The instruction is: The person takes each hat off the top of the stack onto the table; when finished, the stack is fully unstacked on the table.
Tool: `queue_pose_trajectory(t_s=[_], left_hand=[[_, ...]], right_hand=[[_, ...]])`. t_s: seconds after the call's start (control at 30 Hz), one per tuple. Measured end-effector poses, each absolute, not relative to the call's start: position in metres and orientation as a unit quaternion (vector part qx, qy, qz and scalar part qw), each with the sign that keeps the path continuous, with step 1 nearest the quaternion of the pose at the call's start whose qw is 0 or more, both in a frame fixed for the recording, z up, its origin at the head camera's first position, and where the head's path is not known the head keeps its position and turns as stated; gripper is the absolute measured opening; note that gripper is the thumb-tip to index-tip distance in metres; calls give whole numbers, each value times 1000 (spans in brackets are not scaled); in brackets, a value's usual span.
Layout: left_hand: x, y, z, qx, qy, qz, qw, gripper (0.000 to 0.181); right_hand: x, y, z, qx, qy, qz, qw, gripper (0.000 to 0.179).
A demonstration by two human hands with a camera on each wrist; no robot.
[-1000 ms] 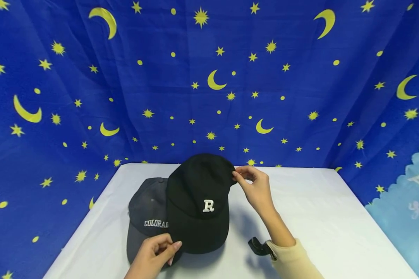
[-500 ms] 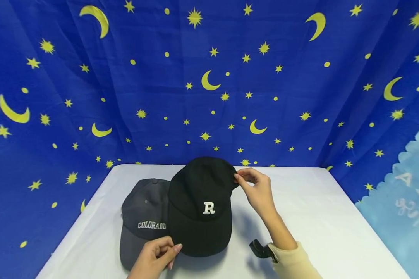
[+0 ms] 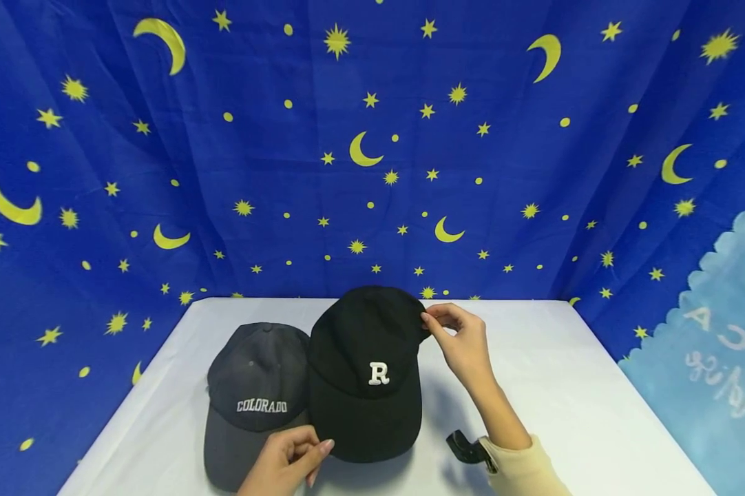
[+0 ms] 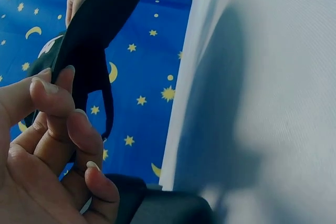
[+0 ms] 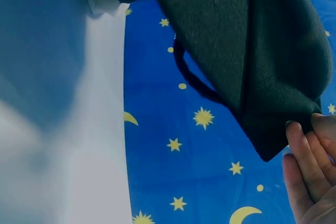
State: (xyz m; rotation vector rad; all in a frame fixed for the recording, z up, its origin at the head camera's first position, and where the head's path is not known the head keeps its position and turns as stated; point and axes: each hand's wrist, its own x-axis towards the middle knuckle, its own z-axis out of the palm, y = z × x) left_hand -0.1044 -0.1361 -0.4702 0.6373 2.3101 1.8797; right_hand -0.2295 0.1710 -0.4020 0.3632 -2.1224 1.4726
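Observation:
A black baseball cap (image 3: 363, 344) with a white R hangs above the table, its brim toward me. My left hand (image 3: 286, 458) pinches the brim's left edge between thumb and fingers; the left wrist view shows that brim (image 4: 97, 19) from the side. With thumb and fingertips, my right hand (image 3: 462, 341) grips the cap's back right edge. In the right wrist view the cap's side (image 5: 226, 40) and back strap (image 5: 191, 77) are visible. To the left, a dark grey cap (image 3: 257, 368) lettered COLORADO lies on the table, part of its brim hidden behind my left hand.
A white cloth covers the table (image 3: 533, 372). Blue fabric (image 3: 273, 138) with yellow moons and stars hangs behind and at the sides. A light blue lettered panel (image 3: 719, 317) is at the far right. A black wrist mount (image 3: 465, 446) sticks out from my right sleeve.
Both hands have moved the black cap slightly right and away from the grey cap, so the whole word COLORADO now shows. The view has shifted a little too. Both grips are unchanged.

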Motion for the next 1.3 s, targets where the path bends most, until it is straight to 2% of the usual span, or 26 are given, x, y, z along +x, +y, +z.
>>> queue_pose_trajectory(t_s=[0.4,0.67,1.1,1.3], left_hand=[[-111,-124,-464,223,752,616,78,33],[-115,-118,-462,216,768,596,89,37],[-122,-102,-457,215,760,600,127,42],[-125,-96,-457,210,770,590,123,43]], right_hand=[[-228,181,-400,112,-775,558,276,5],[-208,178,-377,113,-774,556,282,5],[-208,193,-378,103,-775,548,297,5],[-208,202,-379,101,-775,547,301,6]])
